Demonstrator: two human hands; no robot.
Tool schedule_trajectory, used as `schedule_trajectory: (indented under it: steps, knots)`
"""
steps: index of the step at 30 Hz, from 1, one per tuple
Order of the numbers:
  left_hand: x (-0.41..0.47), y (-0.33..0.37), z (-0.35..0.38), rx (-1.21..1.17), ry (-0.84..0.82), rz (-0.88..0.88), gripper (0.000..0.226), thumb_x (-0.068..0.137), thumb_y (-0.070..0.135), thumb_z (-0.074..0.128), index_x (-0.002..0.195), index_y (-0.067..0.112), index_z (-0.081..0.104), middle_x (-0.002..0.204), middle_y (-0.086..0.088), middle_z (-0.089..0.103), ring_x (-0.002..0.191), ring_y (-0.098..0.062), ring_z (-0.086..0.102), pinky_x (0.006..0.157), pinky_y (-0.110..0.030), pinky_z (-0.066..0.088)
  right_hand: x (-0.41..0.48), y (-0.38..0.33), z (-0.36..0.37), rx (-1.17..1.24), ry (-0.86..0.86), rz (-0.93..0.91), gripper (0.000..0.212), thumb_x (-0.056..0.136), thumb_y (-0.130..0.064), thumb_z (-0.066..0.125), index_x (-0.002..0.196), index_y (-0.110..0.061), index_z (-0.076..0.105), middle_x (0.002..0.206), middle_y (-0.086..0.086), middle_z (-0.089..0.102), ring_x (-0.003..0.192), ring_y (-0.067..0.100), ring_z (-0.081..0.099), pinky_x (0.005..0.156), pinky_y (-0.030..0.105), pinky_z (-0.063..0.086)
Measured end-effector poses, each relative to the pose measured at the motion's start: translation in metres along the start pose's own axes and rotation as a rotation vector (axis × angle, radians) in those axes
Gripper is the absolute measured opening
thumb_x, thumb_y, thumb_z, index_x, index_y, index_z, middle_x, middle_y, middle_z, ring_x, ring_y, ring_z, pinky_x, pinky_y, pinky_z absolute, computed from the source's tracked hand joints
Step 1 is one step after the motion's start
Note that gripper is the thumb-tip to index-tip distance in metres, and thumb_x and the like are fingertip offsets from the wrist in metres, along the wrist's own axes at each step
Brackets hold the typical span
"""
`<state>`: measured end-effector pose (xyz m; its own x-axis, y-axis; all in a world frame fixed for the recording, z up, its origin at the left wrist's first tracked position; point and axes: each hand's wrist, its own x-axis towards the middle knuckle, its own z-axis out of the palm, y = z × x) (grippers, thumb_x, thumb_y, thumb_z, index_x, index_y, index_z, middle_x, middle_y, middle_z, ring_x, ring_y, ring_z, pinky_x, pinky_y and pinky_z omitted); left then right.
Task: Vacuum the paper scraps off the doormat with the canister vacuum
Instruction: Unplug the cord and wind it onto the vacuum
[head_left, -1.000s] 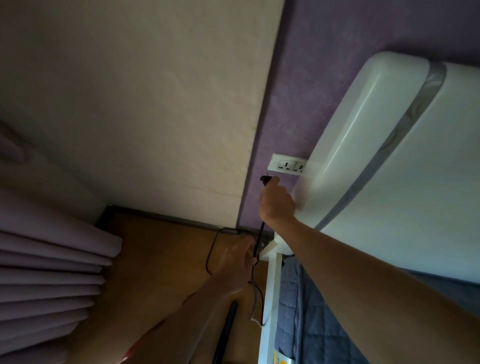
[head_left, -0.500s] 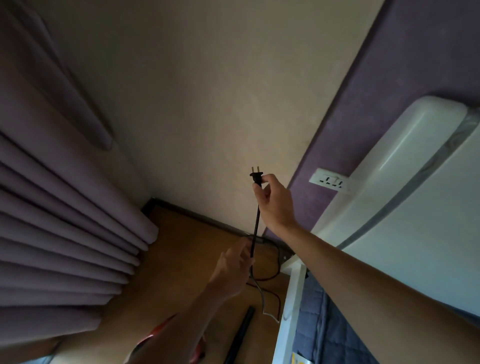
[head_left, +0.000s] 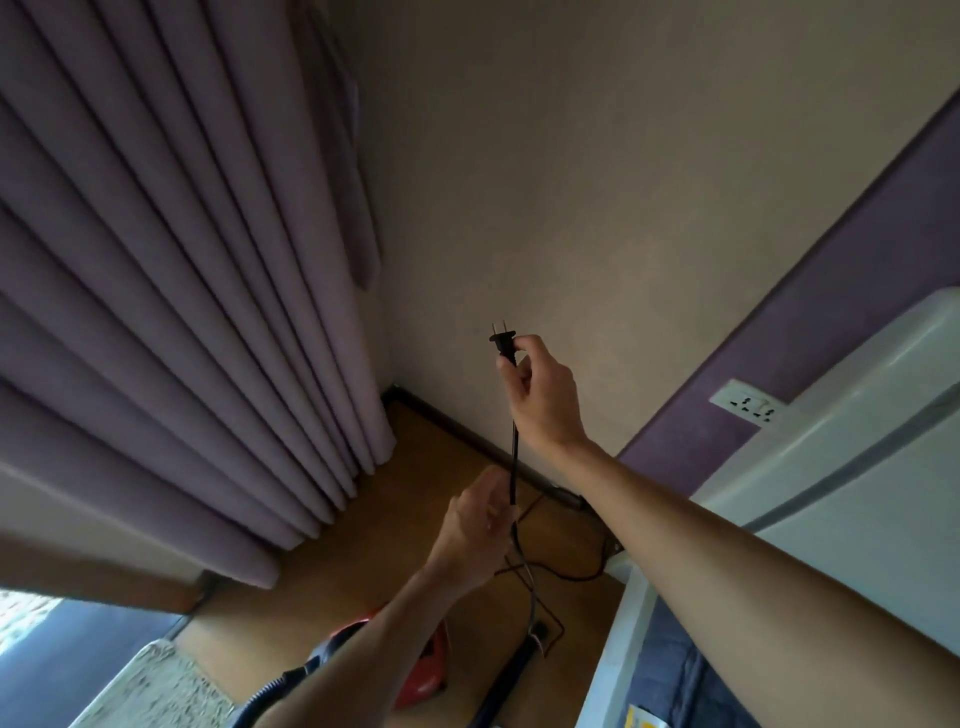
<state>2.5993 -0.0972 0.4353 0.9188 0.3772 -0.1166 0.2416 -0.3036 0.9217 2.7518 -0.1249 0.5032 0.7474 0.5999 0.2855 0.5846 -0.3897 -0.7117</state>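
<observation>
Through the head camera, we pinch the black plug between the thumb and fingers of our right hand, prongs up, well apart from the wall socket. Our left hand curls round the cord lower down. The red vacuum sits on the wooden floor under our left forearm, near a speckled mat.

Black plug and cord. Left of plug: mauve curtain, vertical pleats. Below plug: red canister vacuum.
</observation>
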Motion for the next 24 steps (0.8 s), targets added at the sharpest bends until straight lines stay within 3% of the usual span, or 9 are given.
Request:
schedule_trajectory:
  steps: [5, 8, 12, 18, 24]
  knots:
    - [-0.031, 0.002, -0.044, -0.037, 0.106, -0.035, 0.024, 0.094, 0.006, 0.051, 0.089, 0.029, 0.049, 0.069, 0.004, 0.059, 0.060, -0.005, 0.057, 0.052, -0.025, 0.047, 0.001, -0.059, 0.022, -0.011, -0.067, -0.117, 0.025, 0.100, -0.028, 0.053, 0.117, -0.010, 0.059, 0.058, -0.012, 0.048, 0.051, -0.001, 0.052, 0.045, 0.013, 0.038]
    - [-0.043, 0.002, -0.071, -0.024, 0.189, -0.073, 0.020, 0.096, 0.007, 0.053, 0.096, 0.026, 0.048, 0.077, 0.007, 0.062, 0.066, -0.002, 0.062, 0.051, -0.017, 0.047, 0.006, -0.094, 0.038, -0.024, -0.103, -0.193, 0.025, 0.100, -0.029, 0.052, 0.115, -0.011, 0.060, 0.060, -0.012, 0.048, 0.051, 0.000, 0.051, 0.047, 0.012, 0.038]
    - [-0.057, -0.001, -0.102, -0.032, 0.283, -0.107, 0.017, 0.097, 0.008, 0.052, 0.100, 0.025, 0.048, 0.089, 0.002, 0.064, 0.076, -0.010, 0.064, 0.053, -0.018, 0.049, 0.009, -0.140, 0.061, -0.010, -0.185, -0.305, 0.025, 0.101, -0.029, 0.051, 0.116, -0.012, 0.060, 0.059, -0.015, 0.044, 0.053, -0.004, 0.051, 0.047, 0.011, 0.036]
    - [-0.075, -0.017, -0.134, -0.035, 0.417, -0.152, 0.020, 0.093, 0.007, 0.054, 0.089, 0.022, 0.043, 0.086, -0.005, 0.066, 0.074, -0.023, 0.067, 0.063, -0.049, 0.059, 0.006, -0.191, 0.108, 0.001, -0.355, -0.462, 0.026, 0.101, -0.029, 0.052, 0.118, -0.012, 0.062, 0.057, -0.013, 0.045, 0.049, 0.000, 0.048, 0.045, 0.012, 0.032]
    - [-0.073, -0.038, -0.144, -0.108, 0.564, -0.263, 0.025, 0.092, 0.006, 0.053, 0.080, 0.024, 0.040, 0.073, -0.003, 0.066, 0.063, -0.017, 0.069, 0.065, -0.050, 0.059, 0.007, -0.206, 0.157, 0.052, -0.487, -0.554, 0.026, 0.100, -0.027, 0.053, 0.117, -0.011, 0.063, 0.057, -0.013, 0.045, 0.049, 0.000, 0.044, 0.046, 0.011, 0.031]
